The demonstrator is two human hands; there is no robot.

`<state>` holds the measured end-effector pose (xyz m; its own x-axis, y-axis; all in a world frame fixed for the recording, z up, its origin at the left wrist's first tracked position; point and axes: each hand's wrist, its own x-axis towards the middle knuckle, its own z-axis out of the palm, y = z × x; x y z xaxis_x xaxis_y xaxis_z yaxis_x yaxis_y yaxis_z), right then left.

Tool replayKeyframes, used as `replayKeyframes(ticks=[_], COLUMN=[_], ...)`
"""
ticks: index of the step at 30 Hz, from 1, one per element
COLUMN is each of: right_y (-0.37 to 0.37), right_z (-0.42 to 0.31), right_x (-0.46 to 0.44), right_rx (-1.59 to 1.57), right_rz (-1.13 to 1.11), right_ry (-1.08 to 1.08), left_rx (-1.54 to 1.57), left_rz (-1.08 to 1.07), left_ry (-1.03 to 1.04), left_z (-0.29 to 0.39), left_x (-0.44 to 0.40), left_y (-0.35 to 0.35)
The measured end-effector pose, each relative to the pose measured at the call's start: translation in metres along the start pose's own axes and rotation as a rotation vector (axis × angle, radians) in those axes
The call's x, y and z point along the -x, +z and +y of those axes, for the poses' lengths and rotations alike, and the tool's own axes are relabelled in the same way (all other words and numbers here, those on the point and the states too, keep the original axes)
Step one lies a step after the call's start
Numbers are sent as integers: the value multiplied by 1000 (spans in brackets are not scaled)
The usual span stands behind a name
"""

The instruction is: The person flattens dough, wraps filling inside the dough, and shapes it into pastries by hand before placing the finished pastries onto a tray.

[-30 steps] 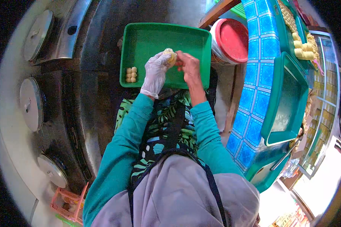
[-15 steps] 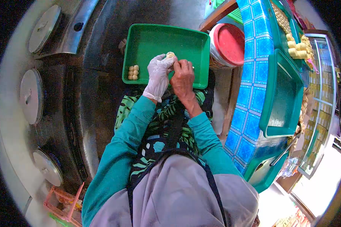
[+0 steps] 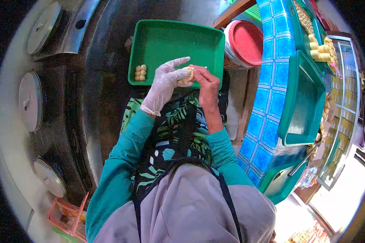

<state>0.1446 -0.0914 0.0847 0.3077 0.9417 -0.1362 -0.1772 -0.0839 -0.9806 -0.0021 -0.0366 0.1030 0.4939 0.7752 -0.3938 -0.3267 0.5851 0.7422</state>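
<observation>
In a thin white glove, my left hand holds a small pale piece of dough between thumb and fingers, with the index finger stretched out. My bare right hand pinches the same piece from its right side; its fingertips partly hide the dough. Both hands are over the near edge of a green tray at my lap. Several small round dough balls sit close together in rows in the tray's left near corner.
To the right runs a table with a blue checked cover, bearing another green tray and yellowish dough pieces. A red-lidded bucket stands beyond my tray. At left are round metal lids and a pink basket.
My hands have turned and come slightly apart, the left index finger now extended. The dough has moved a little nearer and to the right. The view has shifted slightly.
</observation>
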Motion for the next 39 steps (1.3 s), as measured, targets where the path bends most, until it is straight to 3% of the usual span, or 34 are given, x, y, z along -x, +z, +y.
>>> replayKeyframes(ticks=[1,2,4,5,9,11,14,16,18,19,20,22,23,24,26,33,36,38,39], right_y=[2,4,6,6,-3,-8,-13,-14,-18,-14,-11,-10,-16,-12,-1,12,4,-4,-12], right_z=[-6,-13,-27,-28,-28,-27,-18,-13,-8,-4,3,27,62,65,71,78,68,58,58], right_x=[2,5,11,13,12,11,10,8,3,5,1,-20,-36,-42,-49,-48,-47,-50,-47], right_rx=[441,441,1068,1107,1045,228,64,113,346,157,156,298,710,710,1217,1560,1510,519,155], right_rz=[2,4,8,-6,-40,-38,-173,-187,-286,-271,-272,-80,-85,-92,-104,-180,-320,-197,-144], right_ry=[-323,-319,-769,-814,-767,-104,1,-75,-344,-194,-192,156,-214,-215,-360,-505,-490,324,429], left_rx=[28,28,-58,-55,-28,1,-20,-2,4,10,11,90,149,153,215,362,521,556,586], left_rz=[-14,-14,-51,-52,-91,-121,-170,-208,-184,-162,-160,-54,-14,-9,74,159,155,114,69], left_ry=[-25,-30,-8,-8,-66,-113,-157,-159,-189,-223,-224,-192,-194,-190,-143,-42,31,30,20], left_z=[0,-1,-3,-6,-1,2,2,-1,0,1,-1,-12,-16,-18,-21,-13,-14,-22,-26], left_x=[-3,-5,-7,-8,-4,-3,-3,0,10,15,17,20,21,22,24,24,21,16,14], left_y=[-4,-10,-15,-15,-8,-7,-7,-13,-15,-17,-21,-34,-40,-45,-56,-66,-57,-64,-67])
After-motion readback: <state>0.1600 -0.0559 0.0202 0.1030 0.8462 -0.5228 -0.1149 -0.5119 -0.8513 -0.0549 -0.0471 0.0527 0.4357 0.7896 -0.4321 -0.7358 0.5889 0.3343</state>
